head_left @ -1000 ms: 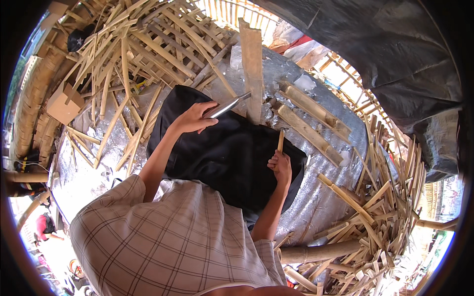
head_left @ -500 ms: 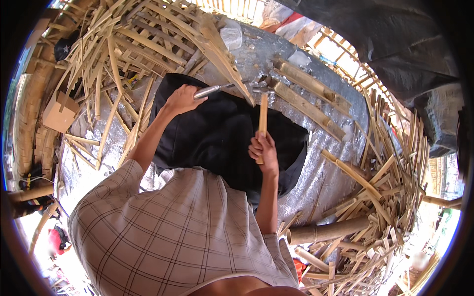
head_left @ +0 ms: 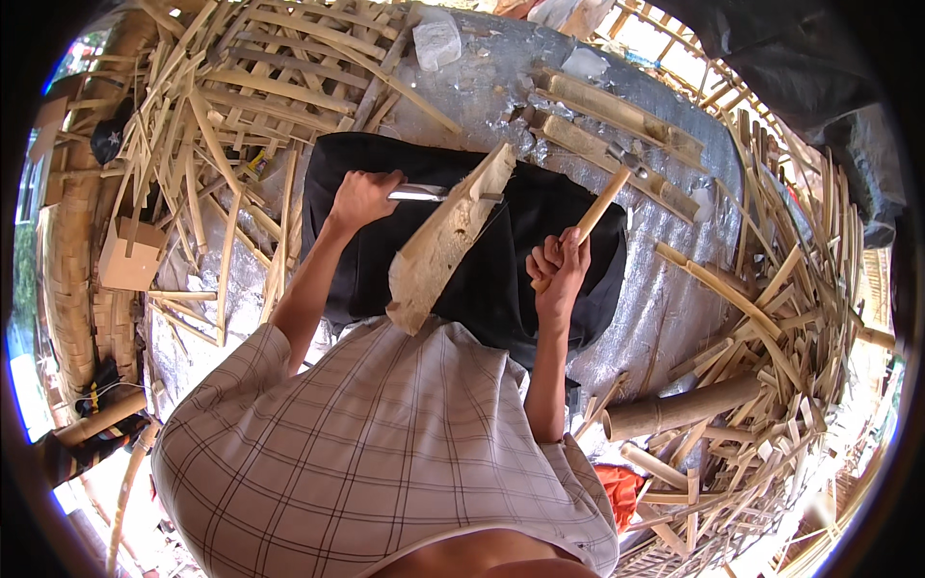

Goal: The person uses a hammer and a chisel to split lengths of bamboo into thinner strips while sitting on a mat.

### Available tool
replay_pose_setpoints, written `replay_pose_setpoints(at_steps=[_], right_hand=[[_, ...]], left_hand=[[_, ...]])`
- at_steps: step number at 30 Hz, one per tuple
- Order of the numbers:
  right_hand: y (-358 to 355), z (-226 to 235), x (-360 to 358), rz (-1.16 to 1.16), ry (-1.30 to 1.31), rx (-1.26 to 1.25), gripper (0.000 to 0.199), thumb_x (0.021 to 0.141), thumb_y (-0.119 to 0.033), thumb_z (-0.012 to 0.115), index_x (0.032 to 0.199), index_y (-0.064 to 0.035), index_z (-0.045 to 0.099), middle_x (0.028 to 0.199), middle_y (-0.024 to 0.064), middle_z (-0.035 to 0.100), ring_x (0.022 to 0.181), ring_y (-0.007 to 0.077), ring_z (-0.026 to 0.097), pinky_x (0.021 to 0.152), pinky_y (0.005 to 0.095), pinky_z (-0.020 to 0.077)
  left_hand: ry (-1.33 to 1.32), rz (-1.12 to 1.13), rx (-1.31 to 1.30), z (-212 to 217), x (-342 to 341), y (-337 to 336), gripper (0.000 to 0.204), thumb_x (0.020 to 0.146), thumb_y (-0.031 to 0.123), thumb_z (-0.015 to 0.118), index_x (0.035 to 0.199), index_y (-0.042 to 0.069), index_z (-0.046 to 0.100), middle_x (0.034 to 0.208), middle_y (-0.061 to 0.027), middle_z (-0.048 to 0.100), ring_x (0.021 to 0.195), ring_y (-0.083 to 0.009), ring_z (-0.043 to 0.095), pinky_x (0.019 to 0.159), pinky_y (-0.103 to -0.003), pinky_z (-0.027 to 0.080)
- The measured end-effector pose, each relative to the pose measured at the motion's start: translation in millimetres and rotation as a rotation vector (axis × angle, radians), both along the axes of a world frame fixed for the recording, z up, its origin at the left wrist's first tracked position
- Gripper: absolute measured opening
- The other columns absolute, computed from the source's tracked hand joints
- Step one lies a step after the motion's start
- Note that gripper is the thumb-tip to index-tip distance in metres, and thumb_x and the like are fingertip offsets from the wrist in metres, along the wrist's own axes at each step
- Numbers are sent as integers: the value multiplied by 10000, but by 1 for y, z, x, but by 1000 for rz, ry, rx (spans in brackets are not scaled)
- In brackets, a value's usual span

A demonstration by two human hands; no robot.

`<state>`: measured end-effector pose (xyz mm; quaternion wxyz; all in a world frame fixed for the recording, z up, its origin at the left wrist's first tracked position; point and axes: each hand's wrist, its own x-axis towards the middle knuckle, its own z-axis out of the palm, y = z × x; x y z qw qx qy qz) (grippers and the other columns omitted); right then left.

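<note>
My left hand is closed round the handle of a silver metal blade tool; whether it is a knife or a chisel I cannot tell. Its blade crosses a split piece of bamboo, and a bit of metal shows past the far side. The bamboo stands tilted over the black cloth on my lap, its broad end close to my shirt. In my right hand is a hammer with a wooden handle, its metal head up to the right, apart from the blade and the bamboo.
Two bamboo lengths lie on the grey plastic sheet ahead. Split strips pile up at far left and right. A cardboard box sits at left, and a thick bamboo pole lies at lower right.
The bamboo has come nearer, its broad end now by my shirt instead of pointing away. The hammer has moved from near the blade toward the right.
</note>
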<state>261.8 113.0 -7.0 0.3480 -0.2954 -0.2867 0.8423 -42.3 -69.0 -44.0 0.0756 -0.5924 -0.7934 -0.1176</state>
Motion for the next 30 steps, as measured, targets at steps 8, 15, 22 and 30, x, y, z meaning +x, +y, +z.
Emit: replay_pose_setpoints(at_steps=[8,15,22,30], right_hand=[[-63,-22,9,356,-464,46,147,994,-143,611,1023,-106,471,608,-35,392,455,38,387,372,231,290],[1,23,7,-73,-207,91,111,1022,-108,546,964,-95,453,629,-54,355,431,37,299,372,222,216],[-65,11,-19,413,-408,170,170,991,-98,578,1123,-104,472,658,-21,417,437,60,375,365,245,322],[-4,63,-29,67,-180,77,151,991,-128,583,977,-118,432,617,-46,352,421,47,323,357,237,275]], left_hand=[[-510,57,-22,-48,-27,-22,265,783,254,700,975,76,660,747,-145,689,704,-360,692,616,-440,545],[-412,21,83,-29,-11,-26,266,776,220,710,988,65,672,773,-161,692,720,-382,685,631,-443,554],[-984,39,427,-48,-26,-14,257,774,160,731,1008,64,685,803,-166,698,725,-390,680,635,-441,569],[-279,40,265,-19,-20,4,336,743,165,797,1051,62,714,799,-174,706,734,-391,687,662,-451,576]])
